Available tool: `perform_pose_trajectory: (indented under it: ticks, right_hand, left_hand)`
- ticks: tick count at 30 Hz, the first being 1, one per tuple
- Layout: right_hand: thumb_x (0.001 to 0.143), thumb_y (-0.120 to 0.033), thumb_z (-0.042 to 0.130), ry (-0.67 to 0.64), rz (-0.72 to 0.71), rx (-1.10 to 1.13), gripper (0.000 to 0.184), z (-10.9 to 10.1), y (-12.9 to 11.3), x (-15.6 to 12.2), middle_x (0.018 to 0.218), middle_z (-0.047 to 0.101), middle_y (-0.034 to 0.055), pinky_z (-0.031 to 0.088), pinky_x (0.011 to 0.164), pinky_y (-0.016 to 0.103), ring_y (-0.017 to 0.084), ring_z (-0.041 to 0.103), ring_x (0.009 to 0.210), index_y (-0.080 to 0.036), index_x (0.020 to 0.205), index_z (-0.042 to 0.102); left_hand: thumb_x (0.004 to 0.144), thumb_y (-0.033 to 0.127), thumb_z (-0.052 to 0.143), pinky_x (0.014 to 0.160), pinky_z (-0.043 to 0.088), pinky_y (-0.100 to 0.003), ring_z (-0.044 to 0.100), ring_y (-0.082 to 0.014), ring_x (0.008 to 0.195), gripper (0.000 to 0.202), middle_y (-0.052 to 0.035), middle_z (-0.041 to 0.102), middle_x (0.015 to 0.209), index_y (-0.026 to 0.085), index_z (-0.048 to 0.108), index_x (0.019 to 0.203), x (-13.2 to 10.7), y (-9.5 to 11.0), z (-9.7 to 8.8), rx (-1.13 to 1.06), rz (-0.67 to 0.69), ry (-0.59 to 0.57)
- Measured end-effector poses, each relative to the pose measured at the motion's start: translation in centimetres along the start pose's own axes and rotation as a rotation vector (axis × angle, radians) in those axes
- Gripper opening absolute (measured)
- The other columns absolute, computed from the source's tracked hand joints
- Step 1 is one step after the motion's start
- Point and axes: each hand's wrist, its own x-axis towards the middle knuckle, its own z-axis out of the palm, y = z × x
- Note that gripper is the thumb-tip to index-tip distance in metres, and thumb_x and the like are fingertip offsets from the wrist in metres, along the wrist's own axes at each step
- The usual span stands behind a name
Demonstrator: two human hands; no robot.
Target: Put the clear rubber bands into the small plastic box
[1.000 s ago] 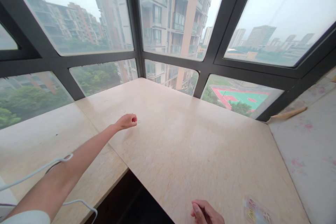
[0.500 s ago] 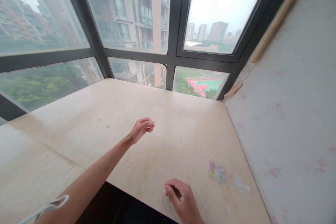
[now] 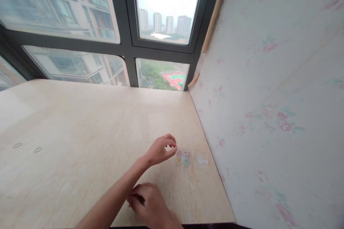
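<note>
My left hand (image 3: 162, 149) reaches over the table to the upper left edge of a small clear plastic box (image 3: 191, 152). Its thumb and fingertips curl together in a pinch at that edge; anything between them is too small to make out. A thin ring circles one finger. Inside the box lie small pink, yellow and green loops (image 3: 178, 160). My right hand (image 3: 150, 202) is curled closed near the table's front edge, its fingertips beside my left forearm. What it holds, if anything, is hidden.
Right of the box lies a clear plastic piece (image 3: 202, 159). Two thin loops (image 3: 38, 149) rest on the pale table (image 3: 88, 121) at the left. A flowered wall (image 3: 258, 121) bounds the right side, with dark-framed windows (image 3: 126, 48) along the back.
The view has swung to the right. My left hand has moved from the middle of the table to the clear box. My right hand stays curled near the front edge.
</note>
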Motion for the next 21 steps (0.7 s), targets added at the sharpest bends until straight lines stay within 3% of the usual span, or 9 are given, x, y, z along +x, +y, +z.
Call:
perform_pose_trajectory:
  ticks: [5,9,13,17,21]
  right_hand:
    - [0.084,-0.016,0.051,-0.034,-0.003,-0.022,0.018,-0.1,0.2,0.0,0.078,0.071,0.0007,0.043,0.063,0.022,0.015,0.064,0.070,-0.019,0.081,0.068]
    - [0.078,-0.013,0.052,0.031,-0.017,-0.025,0.016,-0.1,0.4,-0.1,0.068,0.065,-0.0011,0.037,0.056,0.023,0.013,0.056,0.059,-0.019,0.068,0.063]
    - [0.074,-0.011,0.051,0.087,-0.034,-0.025,0.016,-0.1,0.4,-0.1,0.060,0.059,-0.0024,0.033,0.053,0.023,0.011,0.047,0.053,-0.019,0.061,0.057]
    - [0.074,-0.010,0.052,0.072,-0.044,-0.025,0.016,0.0,0.4,-0.1,0.064,0.062,-0.0010,0.035,0.055,0.023,0.012,0.051,0.057,-0.019,0.063,0.060]
    - [0.080,-0.016,0.056,0.050,-0.068,-0.024,0.015,-0.1,0.1,-0.1,0.066,0.066,-0.0006,0.039,0.061,0.023,0.013,0.057,0.063,-0.019,0.068,0.066]
  left_hand:
    - [0.081,0.021,0.059,0.078,0.046,-0.031,0.062,-0.0180,0.085,0.012,-0.0068,0.066,0.101,0.020,0.071,0.080,0.5,0.5,1.6,0.169,0.088,-0.193]
    - [0.084,0.022,0.057,0.080,0.046,-0.033,0.062,-0.0205,0.088,0.015,-0.0075,0.068,0.099,0.022,0.072,0.083,0.8,0.2,2.7,0.185,0.130,-0.255]
    - [0.084,0.024,0.058,0.084,0.045,-0.035,0.061,-0.0219,0.093,0.017,-0.0084,0.068,0.103,0.023,0.073,0.093,0.9,0.3,3.2,0.134,0.163,-0.237]
    - [0.087,0.025,0.055,0.088,0.044,-0.036,0.059,-0.0220,0.099,0.019,-0.0093,0.065,0.106,0.022,0.070,0.097,0.5,-0.1,2.8,0.100,0.121,-0.180]
    - [0.088,0.025,0.054,0.090,0.044,-0.036,0.059,-0.0209,0.100,0.017,-0.0089,0.064,0.106,0.022,0.068,0.097,-1.4,-1.9,1.6,0.058,0.037,-0.041]
